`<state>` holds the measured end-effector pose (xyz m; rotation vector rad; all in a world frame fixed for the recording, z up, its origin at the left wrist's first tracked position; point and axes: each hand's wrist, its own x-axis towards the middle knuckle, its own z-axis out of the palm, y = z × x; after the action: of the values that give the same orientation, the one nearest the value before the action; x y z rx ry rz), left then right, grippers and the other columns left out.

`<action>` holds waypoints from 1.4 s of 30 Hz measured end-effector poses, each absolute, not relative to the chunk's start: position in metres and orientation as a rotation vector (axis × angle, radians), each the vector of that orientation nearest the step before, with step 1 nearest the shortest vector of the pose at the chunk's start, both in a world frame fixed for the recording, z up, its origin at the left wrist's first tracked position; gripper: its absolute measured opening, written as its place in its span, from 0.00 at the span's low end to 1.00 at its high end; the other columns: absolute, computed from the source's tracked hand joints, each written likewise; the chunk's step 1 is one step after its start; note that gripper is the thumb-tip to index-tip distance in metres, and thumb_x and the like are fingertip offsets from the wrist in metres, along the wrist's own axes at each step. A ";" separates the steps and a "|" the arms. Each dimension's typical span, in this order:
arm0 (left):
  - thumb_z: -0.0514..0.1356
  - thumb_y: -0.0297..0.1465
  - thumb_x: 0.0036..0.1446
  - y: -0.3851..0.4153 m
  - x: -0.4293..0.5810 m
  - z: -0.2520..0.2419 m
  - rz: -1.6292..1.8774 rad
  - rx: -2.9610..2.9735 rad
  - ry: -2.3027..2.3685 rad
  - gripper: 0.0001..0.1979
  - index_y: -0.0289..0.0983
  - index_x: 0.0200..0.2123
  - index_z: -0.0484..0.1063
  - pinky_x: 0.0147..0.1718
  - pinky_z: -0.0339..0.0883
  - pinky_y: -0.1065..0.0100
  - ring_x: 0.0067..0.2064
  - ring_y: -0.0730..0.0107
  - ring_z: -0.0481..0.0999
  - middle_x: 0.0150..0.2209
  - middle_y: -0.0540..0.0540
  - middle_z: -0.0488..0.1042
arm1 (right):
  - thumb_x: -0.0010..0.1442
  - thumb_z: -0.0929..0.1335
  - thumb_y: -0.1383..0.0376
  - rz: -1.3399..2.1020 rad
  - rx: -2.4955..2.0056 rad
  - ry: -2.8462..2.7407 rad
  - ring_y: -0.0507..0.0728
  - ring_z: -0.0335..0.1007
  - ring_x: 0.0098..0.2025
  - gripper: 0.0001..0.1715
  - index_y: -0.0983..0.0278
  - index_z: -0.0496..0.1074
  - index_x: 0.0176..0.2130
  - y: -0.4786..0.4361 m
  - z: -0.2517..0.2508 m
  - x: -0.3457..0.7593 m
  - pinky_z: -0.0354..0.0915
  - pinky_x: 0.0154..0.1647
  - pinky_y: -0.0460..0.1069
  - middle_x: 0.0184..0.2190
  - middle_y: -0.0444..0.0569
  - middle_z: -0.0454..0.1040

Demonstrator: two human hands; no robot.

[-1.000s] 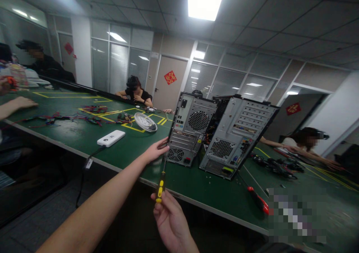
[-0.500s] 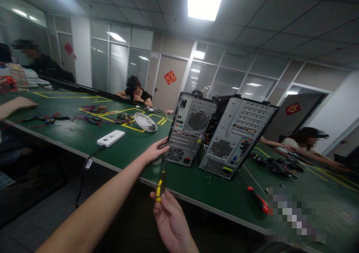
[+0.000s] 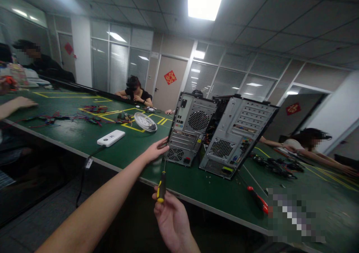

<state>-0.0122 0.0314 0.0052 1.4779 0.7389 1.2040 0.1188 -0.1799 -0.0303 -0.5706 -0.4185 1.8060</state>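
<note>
Computer case (image 3: 190,129) stands upright on the green table (image 3: 84,137), your left hand (image 3: 154,151) still flat against its rear left edge, your right hand (image 3: 171,217) still gripping the yellow-black screwdriver (image 3: 161,185) just below it, barely shifted since earlier.

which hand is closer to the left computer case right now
Left. The left hand rests its fingers against the left computer case at its rear edge. The right hand is lower, off the table edge, holding a yellow-handled screwdriver.
</note>
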 end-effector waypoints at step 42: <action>0.69 0.45 0.54 0.034 -0.014 0.002 1.197 1.510 0.717 0.42 0.44 0.69 0.59 0.62 0.64 0.49 0.65 0.47 0.68 0.67 0.36 0.64 | 0.52 0.76 0.73 1.799 -0.569 -0.421 0.50 0.73 0.30 0.16 0.73 0.79 0.43 -0.183 -0.027 0.117 0.70 0.33 0.43 0.38 0.59 0.81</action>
<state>-0.0141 0.0344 0.0020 1.5097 0.7174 1.1965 0.1165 -0.1830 -0.0275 -0.5694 -0.4213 1.7995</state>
